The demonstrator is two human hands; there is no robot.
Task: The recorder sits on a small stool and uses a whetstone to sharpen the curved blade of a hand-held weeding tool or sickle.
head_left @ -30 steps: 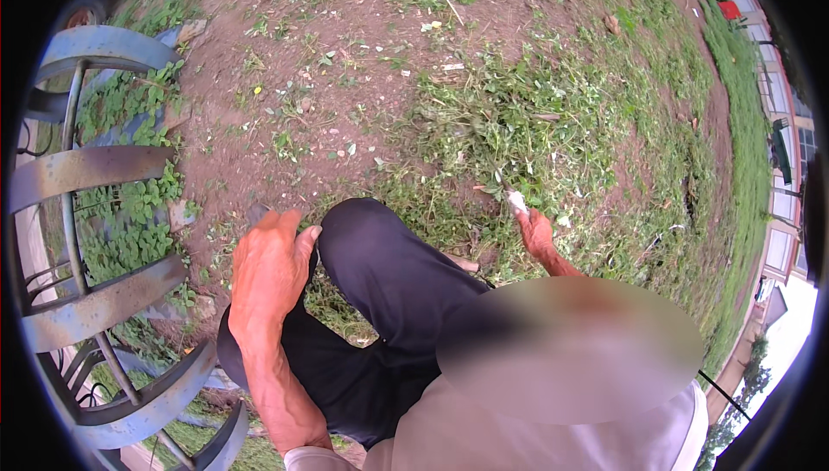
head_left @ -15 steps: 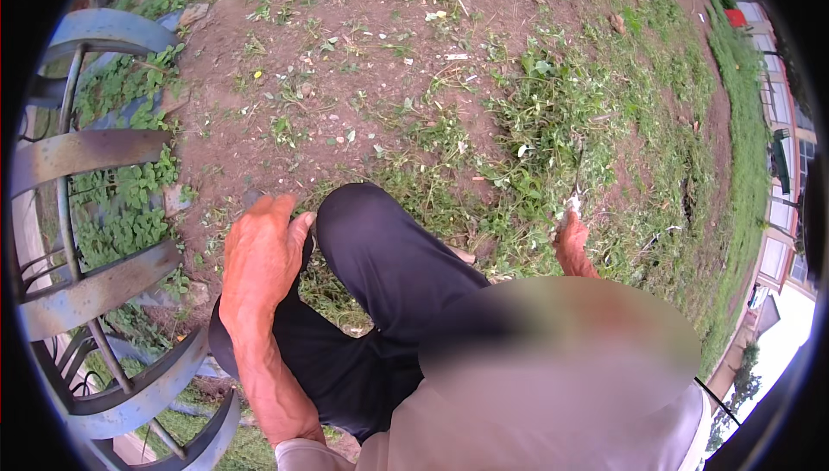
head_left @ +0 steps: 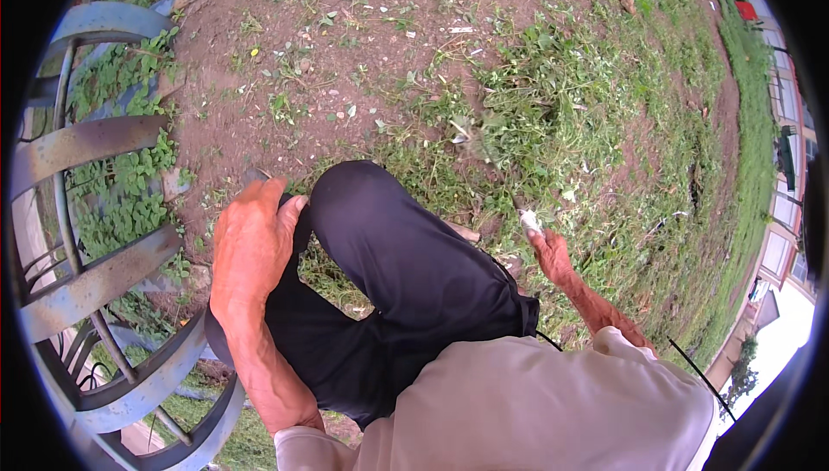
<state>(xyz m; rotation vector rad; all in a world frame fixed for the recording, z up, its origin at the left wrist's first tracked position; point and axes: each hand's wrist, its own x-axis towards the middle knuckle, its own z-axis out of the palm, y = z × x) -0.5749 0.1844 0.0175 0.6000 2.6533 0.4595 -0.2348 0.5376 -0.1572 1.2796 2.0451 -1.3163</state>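
Observation:
My right hand point(head_left: 553, 257) is closed round the white grip of a hand tool point(head_left: 528, 221), low over the weeds. Its thin shaft slants up and left from the grip. The far end is smeared by motion near a pale patch, so its head's shape cannot be made out. Cut or pulled green weeds point(head_left: 544, 82) lie heaped just beyond the tool. My left hand point(head_left: 252, 242) lies over my bent left leg with its fingers draped down, holding nothing I can see; the fingertips are partly hidden. My other knee point(head_left: 358, 190), in dark trousers, rises between the hands.
A rusty blue metal frame of curved bands point(head_left: 95, 147) stands close on my left, with leafy plants point(head_left: 138, 182) growing through it. Bare brown soil point(head_left: 259, 117) with scattered leaves stretches ahead. Grass point(head_left: 747, 126) and a building point(head_left: 781, 246) run along the right.
My right hand and the tool have swung left and slightly down, and the tool's far end now points up-left. My right forearm has come into view. My left hand remains on the leg.

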